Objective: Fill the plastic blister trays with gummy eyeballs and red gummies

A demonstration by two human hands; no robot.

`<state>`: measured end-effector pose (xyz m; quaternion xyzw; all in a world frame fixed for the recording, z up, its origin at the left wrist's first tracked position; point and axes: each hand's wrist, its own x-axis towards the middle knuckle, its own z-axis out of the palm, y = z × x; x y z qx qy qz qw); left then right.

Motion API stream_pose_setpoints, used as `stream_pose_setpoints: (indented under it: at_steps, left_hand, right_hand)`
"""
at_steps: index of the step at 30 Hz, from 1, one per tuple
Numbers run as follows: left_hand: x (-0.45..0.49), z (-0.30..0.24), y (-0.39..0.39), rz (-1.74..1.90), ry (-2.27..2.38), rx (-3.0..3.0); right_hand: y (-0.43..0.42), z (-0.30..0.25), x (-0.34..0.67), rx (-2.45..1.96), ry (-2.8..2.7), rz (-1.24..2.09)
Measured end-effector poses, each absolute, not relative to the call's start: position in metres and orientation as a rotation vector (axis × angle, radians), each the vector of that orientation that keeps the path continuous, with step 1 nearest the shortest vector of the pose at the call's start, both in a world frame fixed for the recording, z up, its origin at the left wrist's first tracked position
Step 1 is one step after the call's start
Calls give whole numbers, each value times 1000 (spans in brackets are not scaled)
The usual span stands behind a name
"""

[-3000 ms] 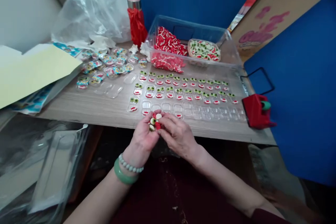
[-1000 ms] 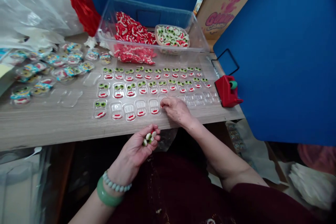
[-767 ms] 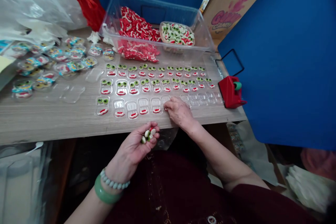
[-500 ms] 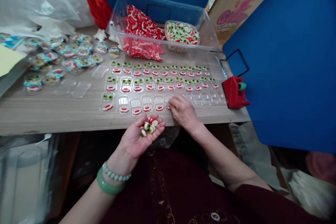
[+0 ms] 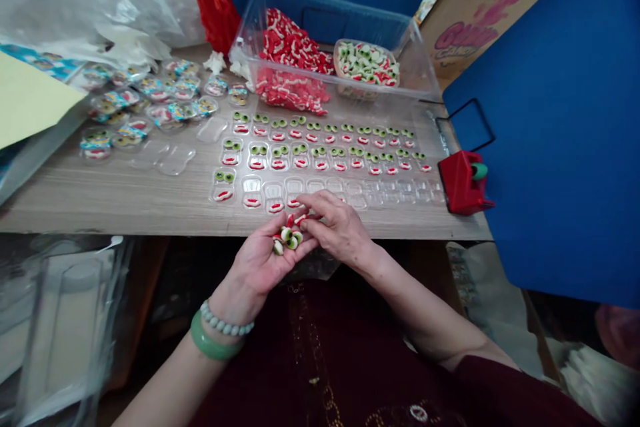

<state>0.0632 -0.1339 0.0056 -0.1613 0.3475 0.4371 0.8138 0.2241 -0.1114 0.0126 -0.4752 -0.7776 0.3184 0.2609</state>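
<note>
My left hand is palm up and cupped, holding several green-and-white eyeball gummy candies and some red pieces. Over its fingertips reaches my right hand, thumb and forefinger pinched on a red-and-white teeth-shaped gummy candy. Just beyond the hands lies the front row of clear plastic blister trays. Its leftmost tray holds two eyes and a teeth gummy; the trays beside it hold teeth only, and those farther right look bare. My right hand hides part of this row.
Two filled rows of trays lie behind. A clear bin holds red-and-white gummies and a tub of eyeballs. Packed candies are piled left. A red tape dispenser stands right, near a blue panel.
My right hand has moved from a front-row tray back to my left palm and now pinches a teeth gummy there. The view has shifted, so the table appears farther right.
</note>
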Motion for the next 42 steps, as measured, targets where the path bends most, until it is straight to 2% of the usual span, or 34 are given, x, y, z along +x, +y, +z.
stream_pose_setpoints:
  at_steps: [4,10,13,16,18,25,30,36,42]
  left_hand:
    - [57,4,-133,965,721,-383]
    - [54,1,-135,947,722,-386]
    - [48,1,-137,947,749,-385]
    - [35,0,-138,976,740,-375]
    - [23,-2,-138,993,754,-358]
    - [-6,-11,-135,1039,835,-376]
    - [-10,-11,-129,1039,842,-439]
    - [-15,-13,-122,1132,801,-457]
    - [-19,-12,-127,1170,736,-409]
  right_hand:
    - [-116,15,217,-1318,-2079,803]
    - [-119,18,205,-1358,-2519,453]
    - [-114,18,200,-1325,-2538,537]
    - [-100,17,192,-1302,-2299,790]
    - [-84,17,180,-1334,-2167,843]
    - [-33,11,120,-1536,-2422,663]
    - [-28,1,102,-1535,-2646,526]
    - [-22,-15,98,-1586,-2633,308]
    - [-35,-8,108,-1441,-2450,419]
